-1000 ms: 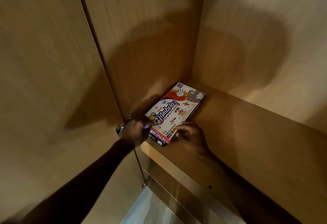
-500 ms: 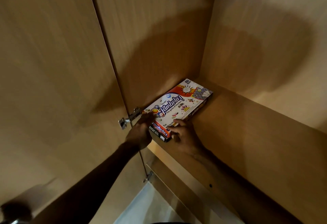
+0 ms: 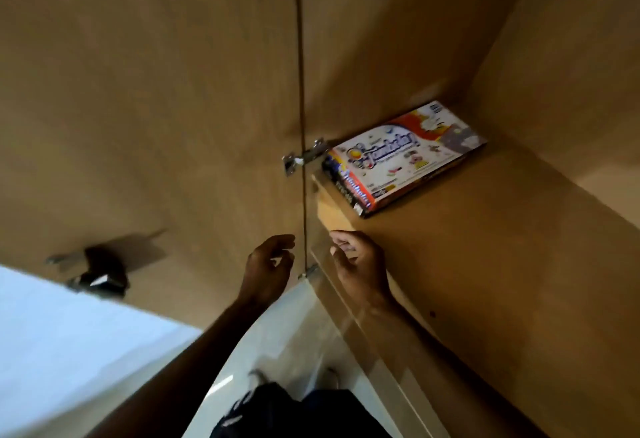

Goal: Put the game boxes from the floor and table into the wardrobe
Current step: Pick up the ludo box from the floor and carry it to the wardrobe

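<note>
A flat white, red and orange game box (image 3: 403,157) lies on the wooden wardrobe shelf (image 3: 485,247), tucked into the shelf's left back corner against the side wall. Both my hands hang in front of the shelf edge, below the box and apart from it. My left hand (image 3: 268,266) is empty with loosely curled fingers. My right hand (image 3: 358,264) is also empty, fingers spread a little, just over the shelf's front edge.
The open wardrobe door (image 3: 149,126) stands at the left with a metal hinge (image 3: 301,159) beside the box and a dark handle (image 3: 100,273) lower down. Pale floor (image 3: 284,327) and my legs (image 3: 284,410) show below.
Both hands let go of the game box and drew back and down from the shelf. The box stays in the corner. The view has shifted down and left.
</note>
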